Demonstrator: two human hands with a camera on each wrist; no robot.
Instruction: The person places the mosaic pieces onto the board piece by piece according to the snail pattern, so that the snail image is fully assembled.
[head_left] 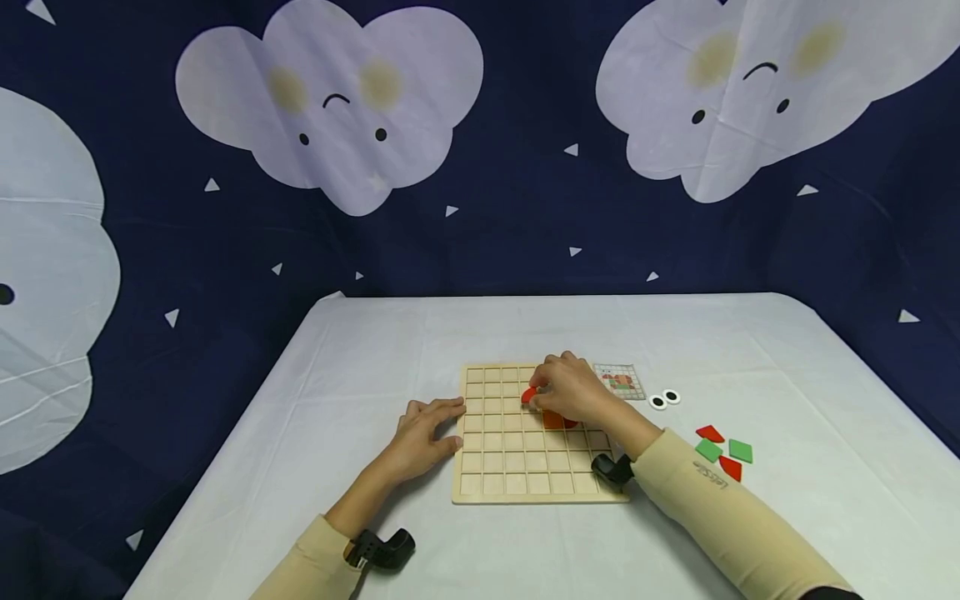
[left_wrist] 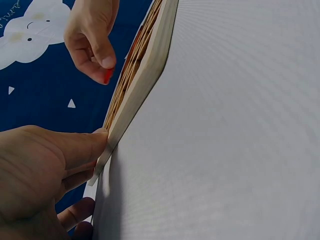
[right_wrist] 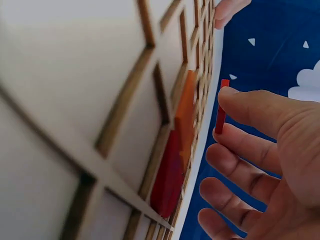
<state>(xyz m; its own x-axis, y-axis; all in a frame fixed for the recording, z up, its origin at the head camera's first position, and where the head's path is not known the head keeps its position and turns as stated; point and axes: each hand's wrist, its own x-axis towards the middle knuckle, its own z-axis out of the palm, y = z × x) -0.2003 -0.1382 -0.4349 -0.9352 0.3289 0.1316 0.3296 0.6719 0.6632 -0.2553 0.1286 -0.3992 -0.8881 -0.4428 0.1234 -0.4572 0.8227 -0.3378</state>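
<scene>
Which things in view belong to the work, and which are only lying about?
Work:
gridded board, touched by left hand
red piece pinched by right hand
orange piece, second red piece, on grid

Apparently lying about:
picture card
two white discs
two red pieces
two green pieces

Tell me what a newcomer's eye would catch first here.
Probably the big pale clouds with faces on the dark blue backdrop behind the table. Next, the red piece that the right grip pinches over the wooden grid board. Then the loose red and green pieces on the table, right of the board.
</scene>
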